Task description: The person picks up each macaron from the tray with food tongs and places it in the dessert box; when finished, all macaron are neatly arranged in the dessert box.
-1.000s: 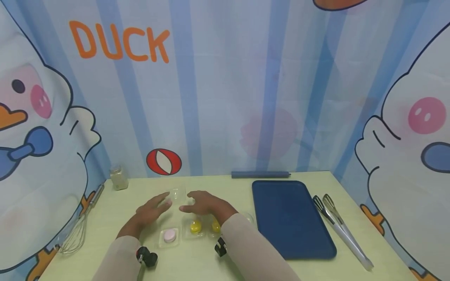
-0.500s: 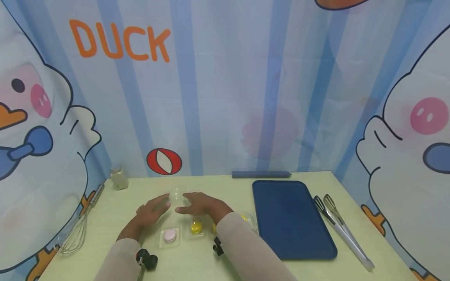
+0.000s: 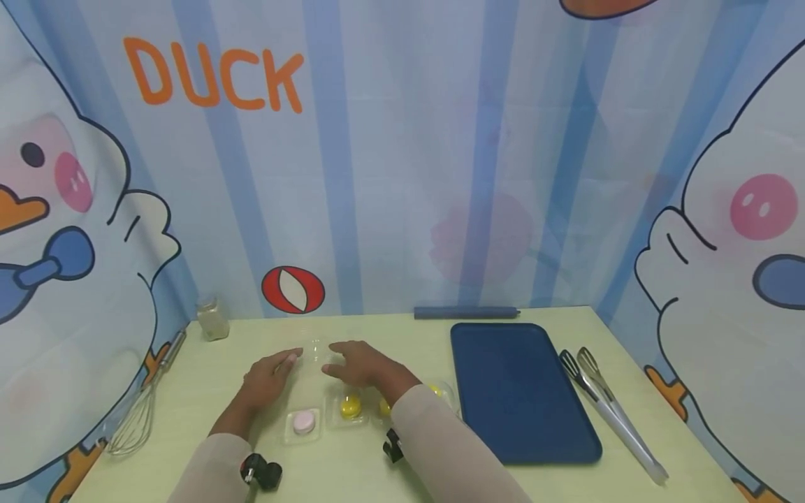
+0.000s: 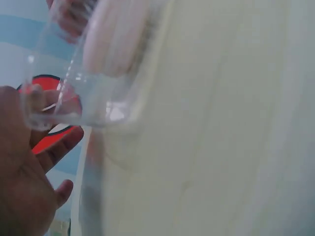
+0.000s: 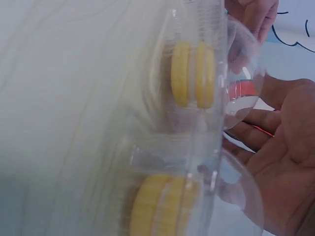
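Observation:
In the head view my left hand (image 3: 267,381) is on the left of a small clear plastic container (image 3: 316,349) near the table's back. My right hand (image 3: 358,367) is on the other side, thumb and fingers apart. Whether either hand touches the container cannot be told. Nearer me sits a pink macaron (image 3: 304,421) in a clear plastic pack. To its right stand similar packs with yellow macarons (image 3: 350,406), partly hidden under my right forearm. The right wrist view shows two yellow macarons (image 5: 192,73) close up, with the palm behind their clear covers.
A dark blue tray (image 3: 525,391) lies at right, with metal tongs (image 3: 613,412) beyond it. Along the back edge is a blue-grey rolling pin (image 3: 467,313). At left are a whisk (image 3: 141,405) and a small glass jar (image 3: 212,318). A duck-print curtain encloses the table.
Left hand's fingers have drawn closer together beside the clear container. The right hand has shifted slightly left and then back. The packs and tray stay where they were.

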The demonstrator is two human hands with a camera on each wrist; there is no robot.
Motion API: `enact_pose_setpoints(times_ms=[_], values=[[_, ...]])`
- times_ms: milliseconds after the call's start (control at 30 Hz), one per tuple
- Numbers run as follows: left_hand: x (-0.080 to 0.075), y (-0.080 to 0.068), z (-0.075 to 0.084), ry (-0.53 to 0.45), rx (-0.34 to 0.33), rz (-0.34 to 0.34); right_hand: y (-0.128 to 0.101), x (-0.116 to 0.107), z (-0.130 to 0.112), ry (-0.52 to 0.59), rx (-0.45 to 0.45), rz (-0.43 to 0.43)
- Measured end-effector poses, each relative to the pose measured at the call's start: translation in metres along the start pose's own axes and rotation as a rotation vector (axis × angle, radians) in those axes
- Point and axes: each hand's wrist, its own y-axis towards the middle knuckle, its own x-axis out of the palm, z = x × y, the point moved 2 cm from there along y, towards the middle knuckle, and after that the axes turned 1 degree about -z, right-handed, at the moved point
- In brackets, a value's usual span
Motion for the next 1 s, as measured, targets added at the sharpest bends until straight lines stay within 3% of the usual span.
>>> enact_pose_setpoints(times_ms=[133, 267, 600, 867, 1000], values=[[0.000, -0.004, 0.005, -0.081, 0.018, 0.121, 0.003, -0.001, 0.002, 0.066, -0.080, 0.074], [-0.003, -0.008, 0.013, -0.136, 0.017, 0.178, 0.004, -0.002, 0.003, 0.178, -0.141, 0.154], [-0.002, -0.009, 0.022, -0.214, 0.017, 0.190, 0.001, -0.004, 0.002, 0.225, -0.155, 0.261], [0.000, -0.012, 0.031, -0.278, -0.003, 0.109, -0.002, -0.005, 0.002, 0.348, -0.209, 0.351], [-0.001, -0.014, 0.033, -0.267, -0.011, 0.110, -0.003, -0.006, 0.001, 0.378, -0.220, 0.359]])
